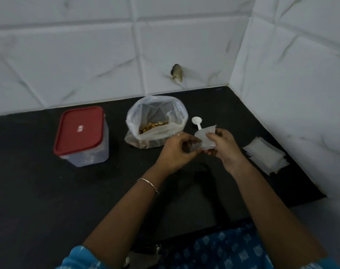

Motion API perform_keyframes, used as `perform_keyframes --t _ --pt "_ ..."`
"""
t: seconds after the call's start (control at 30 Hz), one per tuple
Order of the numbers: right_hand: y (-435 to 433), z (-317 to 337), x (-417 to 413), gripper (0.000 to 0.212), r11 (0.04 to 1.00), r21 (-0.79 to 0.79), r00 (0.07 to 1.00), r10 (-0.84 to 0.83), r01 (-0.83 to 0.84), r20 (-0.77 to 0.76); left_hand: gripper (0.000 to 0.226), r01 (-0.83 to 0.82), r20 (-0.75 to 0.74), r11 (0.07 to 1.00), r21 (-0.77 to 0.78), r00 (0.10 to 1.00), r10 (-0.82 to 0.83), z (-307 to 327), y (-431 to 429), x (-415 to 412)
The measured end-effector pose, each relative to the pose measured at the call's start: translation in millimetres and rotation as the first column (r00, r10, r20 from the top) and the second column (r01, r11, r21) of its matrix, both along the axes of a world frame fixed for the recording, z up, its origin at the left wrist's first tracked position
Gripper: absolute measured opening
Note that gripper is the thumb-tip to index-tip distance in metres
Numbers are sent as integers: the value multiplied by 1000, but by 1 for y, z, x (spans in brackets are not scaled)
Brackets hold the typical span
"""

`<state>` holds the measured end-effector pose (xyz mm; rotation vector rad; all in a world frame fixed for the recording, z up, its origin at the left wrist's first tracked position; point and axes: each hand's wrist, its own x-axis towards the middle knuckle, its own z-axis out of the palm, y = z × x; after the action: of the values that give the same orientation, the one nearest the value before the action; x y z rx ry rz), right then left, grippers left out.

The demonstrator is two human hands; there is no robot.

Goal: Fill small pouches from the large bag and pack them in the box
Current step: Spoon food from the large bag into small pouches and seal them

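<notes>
Both hands hold one small clear pouch above the black counter. My left hand pinches its left edge, and my right hand pinches its right side with thumb on top. Just behind them stands the large clear bag, open at the top, with brown nuts inside. A white plastic spoon lies on the counter right of the bag, its handle partly hidden by the pouch. The box, clear with a red lid that is shut, stands to the left of the bag.
A stack of empty small pouches lies at the right, near the tiled side wall. White tiled walls close the back and right of the black counter. A dark hole marks the back wall.
</notes>
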<state>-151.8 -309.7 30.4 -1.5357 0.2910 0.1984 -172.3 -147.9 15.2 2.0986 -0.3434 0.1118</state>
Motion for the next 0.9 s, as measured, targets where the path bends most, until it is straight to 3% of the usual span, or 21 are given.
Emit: perform_keyframes --t 0.23,0.53,0.8,0.9 --pt "51 6 -9 42 963 181 979 204 -201 3 17 -228 -64 962 -151 973 220 0 48 -25" --pt "80 10 -25 12 949 73 947 295 -306 130 12 -309 -153 928 -208 948 281 13 77 -37" --pt "94 20 -25 9 967 -6 959 253 -254 126 8 -350 -28 935 -55 937 349 16 81 -37" --pt "97 24 -24 11 969 -31 959 248 -246 137 5 -361 -60 931 -54 932 358 20 80 -35"
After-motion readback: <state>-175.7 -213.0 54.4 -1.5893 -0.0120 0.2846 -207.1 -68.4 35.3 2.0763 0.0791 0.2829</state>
